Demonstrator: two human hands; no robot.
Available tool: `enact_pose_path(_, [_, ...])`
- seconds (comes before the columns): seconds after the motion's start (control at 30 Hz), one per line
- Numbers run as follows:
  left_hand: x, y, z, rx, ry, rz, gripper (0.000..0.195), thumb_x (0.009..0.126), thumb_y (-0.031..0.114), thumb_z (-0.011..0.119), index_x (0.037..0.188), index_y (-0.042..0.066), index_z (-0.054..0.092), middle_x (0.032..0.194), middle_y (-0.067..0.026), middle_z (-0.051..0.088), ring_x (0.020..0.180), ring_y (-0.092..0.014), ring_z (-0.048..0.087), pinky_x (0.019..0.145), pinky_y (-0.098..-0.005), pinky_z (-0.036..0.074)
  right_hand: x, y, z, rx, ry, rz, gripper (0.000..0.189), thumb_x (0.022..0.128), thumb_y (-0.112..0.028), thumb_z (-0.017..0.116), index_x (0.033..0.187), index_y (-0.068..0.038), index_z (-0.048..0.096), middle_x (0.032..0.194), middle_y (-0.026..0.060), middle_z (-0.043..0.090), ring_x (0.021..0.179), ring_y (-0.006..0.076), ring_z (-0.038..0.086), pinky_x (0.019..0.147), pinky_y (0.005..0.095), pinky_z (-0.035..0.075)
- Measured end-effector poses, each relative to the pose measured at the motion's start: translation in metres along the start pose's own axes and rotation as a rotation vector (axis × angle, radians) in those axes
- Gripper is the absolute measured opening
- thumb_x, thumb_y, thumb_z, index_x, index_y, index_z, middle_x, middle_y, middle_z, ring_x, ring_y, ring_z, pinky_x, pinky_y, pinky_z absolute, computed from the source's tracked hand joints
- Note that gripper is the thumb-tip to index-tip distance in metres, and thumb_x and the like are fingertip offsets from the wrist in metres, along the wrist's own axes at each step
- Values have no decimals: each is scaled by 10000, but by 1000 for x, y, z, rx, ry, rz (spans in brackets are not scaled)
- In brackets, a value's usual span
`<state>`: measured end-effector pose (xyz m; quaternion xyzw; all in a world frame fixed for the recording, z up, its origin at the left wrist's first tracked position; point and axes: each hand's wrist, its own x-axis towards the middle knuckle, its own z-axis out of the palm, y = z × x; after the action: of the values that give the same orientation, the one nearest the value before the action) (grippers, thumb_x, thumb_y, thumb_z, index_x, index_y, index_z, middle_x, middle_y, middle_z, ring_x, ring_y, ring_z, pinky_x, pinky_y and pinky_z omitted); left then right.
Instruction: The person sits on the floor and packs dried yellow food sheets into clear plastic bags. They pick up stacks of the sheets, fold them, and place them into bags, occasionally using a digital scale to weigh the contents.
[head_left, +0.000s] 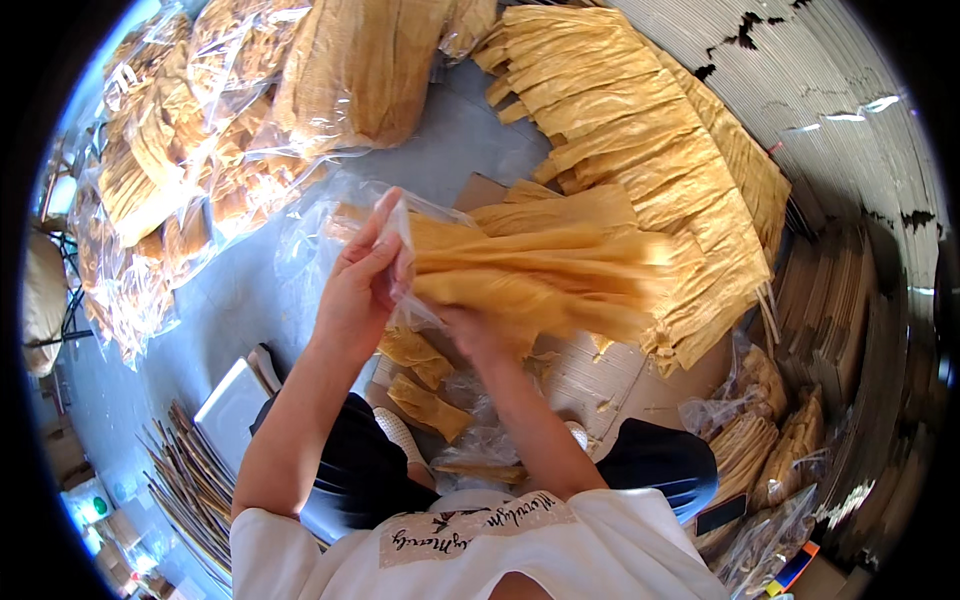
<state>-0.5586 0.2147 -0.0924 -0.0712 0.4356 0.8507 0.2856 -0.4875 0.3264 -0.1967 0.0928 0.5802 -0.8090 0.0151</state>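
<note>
My left hand (371, 262) grips the mouth of a clear plastic bag (405, 259) at the middle of the view, its fingers pointing up. A bundle of long yellow dried sheets, which look like dried tofu skin (525, 277), runs to the right out of the bag's mouth; its right end is blurred. My right hand (472, 330) is blurred at the underside of the bundle, by the bag's edge. Its fingers are partly hidden, so its hold is unclear. Behind the bundle lies a large pile of similar flat yellow sheets (652, 150).
Filled clear bags of yellow sheets (360, 75) stand at the upper left. Loose pieces (427, 416) and crumpled plastic lie between my feet. Thin sticks (187, 480) and a white stool-like object (236, 409) are at the left. Stacked cardboard (825, 300) and smaller bags (787, 450) line the right.
</note>
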Motion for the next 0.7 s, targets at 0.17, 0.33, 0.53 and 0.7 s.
enact_pose_path(0.17, [-1,3,-4,226,67,-128,426,878,70,461,1299,109,409,601,44,454,507,-40,421,478,-162,327,-18,10,27,-232,-366,102,308,837,-219,539,1069,-19,575,981,63,615,888,184,559,822,306,432])
enact_pose_path(0.33, [-4,-8,-4,287,101,-238,398,875,80,464,1272,76,433,565,39,440,491,-41,405,468,-175,305,-22,16,-42,-484,-756,154,201,815,-155,557,933,-4,617,796,52,638,712,210,586,671,331,470])
enact_pose_path(0.53, [-12,-16,0,309,112,-243,358,873,92,468,1230,67,469,560,38,434,484,-47,382,475,-177,294,31,-32,-127,-509,695,133,420,762,-132,664,1125,-6,495,1047,118,570,941,194,544,788,292,442])
enact_pose_path(0.7, [-11,-22,13,356,58,-282,340,873,94,470,1211,70,482,562,42,436,490,-47,379,480,-175,288,98,60,-202,-565,1177,522,860,635,-286,775,1211,107,272,1204,241,400,1088,275,455,924,383,379])
